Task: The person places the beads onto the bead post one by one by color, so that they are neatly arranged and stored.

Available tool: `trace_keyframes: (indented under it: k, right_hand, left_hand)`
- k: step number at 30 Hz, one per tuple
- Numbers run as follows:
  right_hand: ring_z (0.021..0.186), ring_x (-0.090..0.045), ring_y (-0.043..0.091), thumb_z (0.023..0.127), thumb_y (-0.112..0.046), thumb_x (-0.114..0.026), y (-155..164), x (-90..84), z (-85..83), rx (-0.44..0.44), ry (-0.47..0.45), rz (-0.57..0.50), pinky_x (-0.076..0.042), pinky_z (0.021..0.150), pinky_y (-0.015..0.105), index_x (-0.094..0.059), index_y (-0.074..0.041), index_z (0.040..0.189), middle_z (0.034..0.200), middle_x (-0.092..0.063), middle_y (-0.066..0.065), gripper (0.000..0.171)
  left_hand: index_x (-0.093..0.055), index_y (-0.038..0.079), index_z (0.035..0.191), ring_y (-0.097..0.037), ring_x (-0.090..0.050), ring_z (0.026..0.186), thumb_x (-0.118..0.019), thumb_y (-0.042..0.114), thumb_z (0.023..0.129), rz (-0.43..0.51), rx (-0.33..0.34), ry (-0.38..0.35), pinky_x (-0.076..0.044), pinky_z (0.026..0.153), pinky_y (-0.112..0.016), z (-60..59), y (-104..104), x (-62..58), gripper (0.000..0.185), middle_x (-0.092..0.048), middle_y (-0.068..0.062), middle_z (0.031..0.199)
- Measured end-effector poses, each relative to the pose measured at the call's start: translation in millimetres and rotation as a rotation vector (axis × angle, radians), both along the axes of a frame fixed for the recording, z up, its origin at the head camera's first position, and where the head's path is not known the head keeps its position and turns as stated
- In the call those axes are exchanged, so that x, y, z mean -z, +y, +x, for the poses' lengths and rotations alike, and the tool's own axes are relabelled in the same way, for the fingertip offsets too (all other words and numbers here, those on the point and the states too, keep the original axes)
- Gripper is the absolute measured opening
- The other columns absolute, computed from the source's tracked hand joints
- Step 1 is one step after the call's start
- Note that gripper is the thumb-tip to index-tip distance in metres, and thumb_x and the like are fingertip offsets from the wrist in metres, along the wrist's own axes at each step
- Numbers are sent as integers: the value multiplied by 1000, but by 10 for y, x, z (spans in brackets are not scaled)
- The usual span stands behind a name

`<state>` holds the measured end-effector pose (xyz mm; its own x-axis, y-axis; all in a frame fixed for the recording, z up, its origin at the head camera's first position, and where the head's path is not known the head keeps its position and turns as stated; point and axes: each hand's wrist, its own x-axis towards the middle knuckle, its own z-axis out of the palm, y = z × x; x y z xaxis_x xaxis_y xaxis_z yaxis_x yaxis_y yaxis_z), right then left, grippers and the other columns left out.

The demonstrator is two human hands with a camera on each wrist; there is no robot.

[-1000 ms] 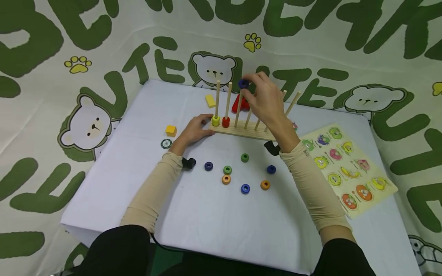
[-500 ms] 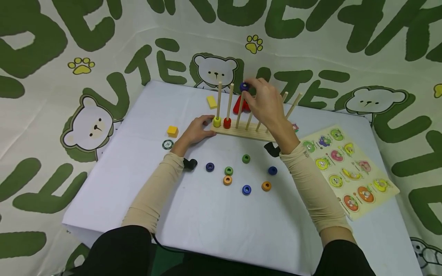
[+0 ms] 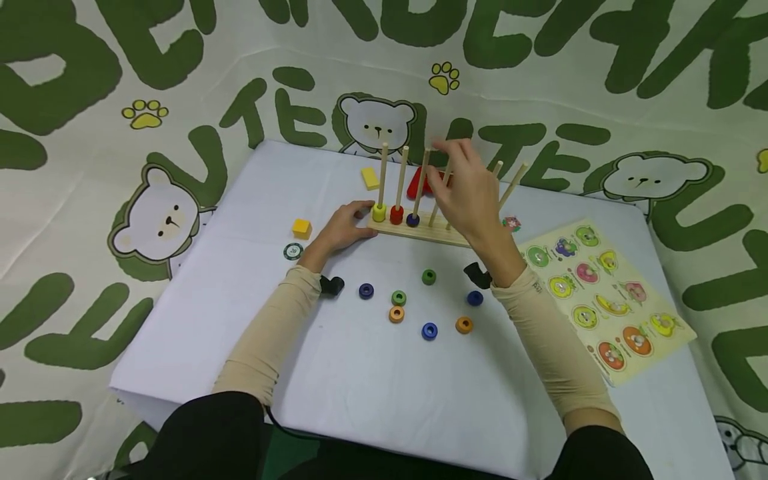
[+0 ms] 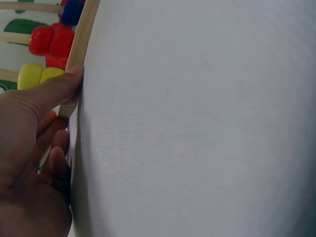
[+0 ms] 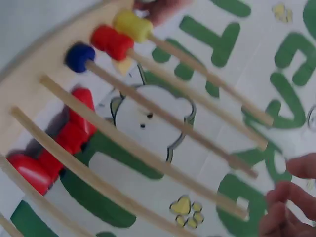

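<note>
A wooden peg rack (image 3: 432, 232) stands toward the back of the table. My left hand (image 3: 345, 227) grips its left end, thumb along the front edge of the base, as the left wrist view also shows. Yellow beads (image 3: 379, 212) sit at the foot of the first peg and red beads (image 3: 397, 215) on the second. A single dark blue bead (image 5: 80, 57) rests at the bottom of the third peg; the other pegs in view carry none. My right hand (image 3: 468, 193) hovers by the peg tops, holding nothing, thumb and fingers parted.
Several loose rings lie before the rack, among them a green ring (image 3: 429, 277), an orange ring (image 3: 397, 314) and a blue ring (image 3: 429, 331). A yellow block (image 3: 302, 229) and round chip (image 3: 293, 251) are left, a fruit puzzle board (image 3: 534, 256) right, a red object (image 3: 415, 185) behind.
The right hand has let go of the dark blue bead at the top of the third peg and drawn slightly right. That bead is now down at the base. The left hand has stayed put.
</note>
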<state>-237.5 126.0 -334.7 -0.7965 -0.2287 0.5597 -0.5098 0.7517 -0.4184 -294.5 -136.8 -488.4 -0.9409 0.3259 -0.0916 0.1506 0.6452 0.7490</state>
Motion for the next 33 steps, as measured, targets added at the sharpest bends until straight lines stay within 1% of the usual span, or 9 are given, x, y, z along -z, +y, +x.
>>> trace_keyframes:
  k: [2,3,6,10,14,19,23,29,33]
  right_hand:
    - [64,-56,29,105,-16,-68,-45,87,129,-57,10,31,-46,55,37,-70,-1,131,123,-69,17,30]
    - [64,-57,28,104,-15,-69,-79,136,197,-89,-24,70,-48,55,36,-71,-2,128,120,-69,16,28]
    - [75,-66,24,101,-19,-75,-214,311,378,-218,-223,248,-55,61,33,-74,-7,125,118,-71,11,26]
    - [85,-68,20,99,-25,-79,-442,569,507,-388,-485,502,-58,71,35,-74,-14,131,124,-71,7,35]
    - [84,-65,17,98,-24,-81,-630,797,566,-462,-584,609,-59,76,36,-72,-16,136,124,-70,5,40]
    - [86,-67,17,98,-17,-78,-750,963,602,-501,-598,608,-60,79,39,-75,-16,129,119,-72,5,32]
    - [90,-69,18,98,-14,-77,-739,963,603,-503,-576,604,-61,80,40,-75,-15,126,118,-73,5,29]
    - [91,-69,20,97,-16,-80,-578,741,513,-432,-553,499,-59,76,36,-75,-14,130,119,-70,5,34]
    - [97,-69,23,97,-18,-81,-419,521,422,-364,-478,371,-59,79,37,-75,-12,132,122,-70,8,36]
  left_hand:
    - [-45,11,162,-35,-52,136,-81,21,97,-1,-2,-4,-43,116,-51,-4,-2,9,76,-56,-20,151]
    - [-45,11,162,-35,-52,136,-81,22,97,-1,-1,-3,-43,117,-51,-11,-4,13,76,-55,-20,151]
    - [-45,11,162,-35,-52,137,-81,22,97,-3,5,6,-43,117,-51,-34,-4,6,75,-55,-19,154]
    - [-46,11,162,-35,-52,138,-81,22,97,1,5,12,-43,117,-51,-52,-11,2,75,-54,-19,154]
    - [-46,12,162,-34,-52,137,-81,23,97,-1,3,1,-43,116,-51,-46,-12,14,75,-55,-18,152]
    - [-47,13,162,-34,-52,135,-82,23,97,1,2,1,-43,115,-51,-36,-7,21,74,-57,-19,149]
    - [-47,13,162,-34,-52,135,-82,23,96,2,2,2,-43,115,-51,-28,2,5,75,-56,-19,150]
    - [-47,12,162,-35,-53,133,-82,23,96,-13,2,11,-44,114,-51,-17,0,-3,75,-57,-20,147]
    - [-46,10,162,-35,-53,134,-82,22,97,-14,9,20,-44,115,-51,-21,-8,10,75,-57,-20,149]
